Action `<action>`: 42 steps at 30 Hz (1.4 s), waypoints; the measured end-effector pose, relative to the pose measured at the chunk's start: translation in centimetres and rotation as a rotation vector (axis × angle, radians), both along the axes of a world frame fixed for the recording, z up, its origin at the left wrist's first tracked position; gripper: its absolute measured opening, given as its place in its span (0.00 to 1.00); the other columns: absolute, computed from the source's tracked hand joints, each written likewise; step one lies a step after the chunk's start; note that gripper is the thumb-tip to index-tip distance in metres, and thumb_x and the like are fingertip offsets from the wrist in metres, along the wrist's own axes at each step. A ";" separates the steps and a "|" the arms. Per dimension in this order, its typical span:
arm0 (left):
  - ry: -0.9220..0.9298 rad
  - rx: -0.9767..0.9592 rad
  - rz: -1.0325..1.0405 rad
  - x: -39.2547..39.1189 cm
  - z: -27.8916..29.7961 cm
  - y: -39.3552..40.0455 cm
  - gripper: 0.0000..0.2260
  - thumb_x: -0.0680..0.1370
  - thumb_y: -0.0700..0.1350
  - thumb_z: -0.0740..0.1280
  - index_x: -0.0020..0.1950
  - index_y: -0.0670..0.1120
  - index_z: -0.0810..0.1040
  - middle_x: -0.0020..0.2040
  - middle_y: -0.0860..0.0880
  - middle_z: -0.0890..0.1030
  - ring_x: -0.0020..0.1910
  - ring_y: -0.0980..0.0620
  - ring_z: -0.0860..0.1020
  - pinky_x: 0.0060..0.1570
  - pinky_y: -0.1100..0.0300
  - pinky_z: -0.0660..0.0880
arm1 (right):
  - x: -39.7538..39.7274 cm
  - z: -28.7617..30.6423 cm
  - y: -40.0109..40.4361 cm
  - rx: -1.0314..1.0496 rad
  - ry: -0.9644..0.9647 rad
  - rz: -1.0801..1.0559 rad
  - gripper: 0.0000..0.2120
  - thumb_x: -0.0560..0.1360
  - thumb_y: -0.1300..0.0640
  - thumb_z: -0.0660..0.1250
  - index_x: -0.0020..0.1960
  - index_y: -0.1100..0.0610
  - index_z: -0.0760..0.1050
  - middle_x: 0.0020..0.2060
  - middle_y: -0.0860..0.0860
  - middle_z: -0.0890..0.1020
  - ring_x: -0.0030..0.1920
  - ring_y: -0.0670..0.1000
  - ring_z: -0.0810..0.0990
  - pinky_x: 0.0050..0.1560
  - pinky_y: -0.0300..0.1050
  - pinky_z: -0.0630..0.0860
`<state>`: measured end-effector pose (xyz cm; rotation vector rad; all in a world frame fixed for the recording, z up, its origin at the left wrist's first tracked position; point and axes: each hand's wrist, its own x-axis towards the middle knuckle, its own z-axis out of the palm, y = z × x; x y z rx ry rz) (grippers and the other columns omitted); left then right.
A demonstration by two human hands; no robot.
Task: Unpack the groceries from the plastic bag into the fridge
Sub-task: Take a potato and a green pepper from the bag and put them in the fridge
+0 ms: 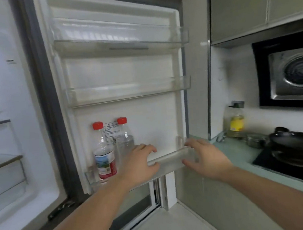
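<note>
Bright, even light; soft overall blur; wide-angle bending at edges.

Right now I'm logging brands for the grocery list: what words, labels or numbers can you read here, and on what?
No text can be read.
Label on the left bottle: picture and red band, print blurred.
White sticker on the fridge door: lines too small.
Yellow label on the oil bottle: blurred.
</note>
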<state>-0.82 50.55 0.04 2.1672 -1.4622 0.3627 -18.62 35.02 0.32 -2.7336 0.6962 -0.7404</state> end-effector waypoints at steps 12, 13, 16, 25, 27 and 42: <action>0.096 0.072 -0.520 -6.7 -2.8 -11.2 0.20 0.71 0.57 0.67 0.61 0.55 0.74 0.59 0.54 0.76 0.61 0.52 0.74 0.57 0.54 0.73 | -12.2 -1.8 1.8 0.066 0.024 -0.695 0.26 0.74 0.38 0.63 0.68 0.45 0.65 0.63 0.45 0.71 0.56 0.50 0.76 0.47 0.44 0.76; 0.089 0.084 -0.554 -8.3 -2.8 -11.8 0.20 0.72 0.57 0.67 0.62 0.55 0.73 0.60 0.55 0.75 0.61 0.52 0.73 0.57 0.55 0.73 | -14.1 -1.6 2.1 0.067 0.026 -0.743 0.26 0.74 0.38 0.63 0.68 0.45 0.65 0.63 0.45 0.71 0.56 0.49 0.75 0.43 0.42 0.76; 0.061 0.092 -0.664 -13.5 -2.5 -13.6 0.17 0.73 0.55 0.67 0.62 0.55 0.73 0.59 0.56 0.75 0.61 0.53 0.72 0.55 0.58 0.71 | -20.0 -1.2 3.3 0.076 0.049 -0.880 0.27 0.73 0.36 0.63 0.69 0.45 0.64 0.64 0.45 0.70 0.55 0.50 0.76 0.41 0.43 0.75; -0.006 0.167 -0.912 -33.2 -2.5 -15.0 0.18 0.72 0.56 0.66 0.61 0.57 0.73 0.60 0.57 0.74 0.62 0.53 0.72 0.55 0.57 0.72 | -40.5 -2.2 8.3 0.180 0.091 -1.179 0.31 0.72 0.34 0.63 0.70 0.45 0.63 0.65 0.48 0.70 0.60 0.51 0.74 0.55 0.50 0.76; -0.006 0.200 -0.959 -37.8 -3.0 -14.8 0.18 0.72 0.57 0.66 0.61 0.57 0.72 0.61 0.56 0.73 0.63 0.53 0.71 0.54 0.57 0.72 | -45.0 -2.7 9.9 0.203 0.078 -1.231 0.31 0.72 0.34 0.63 0.69 0.45 0.63 0.65 0.48 0.70 0.58 0.50 0.75 0.54 0.49 0.76; -0.083 0.306 -1.362 -66.5 -4.4 -14.8 0.18 0.74 0.56 0.65 0.63 0.56 0.72 0.62 0.54 0.73 0.60 0.51 0.73 0.57 0.55 0.72 | -66.8 -5.4 17.3 0.281 -0.041 -1.608 0.27 0.71 0.35 0.63 0.67 0.45 0.66 0.60 0.49 0.72 0.59 0.53 0.73 0.54 0.48 0.74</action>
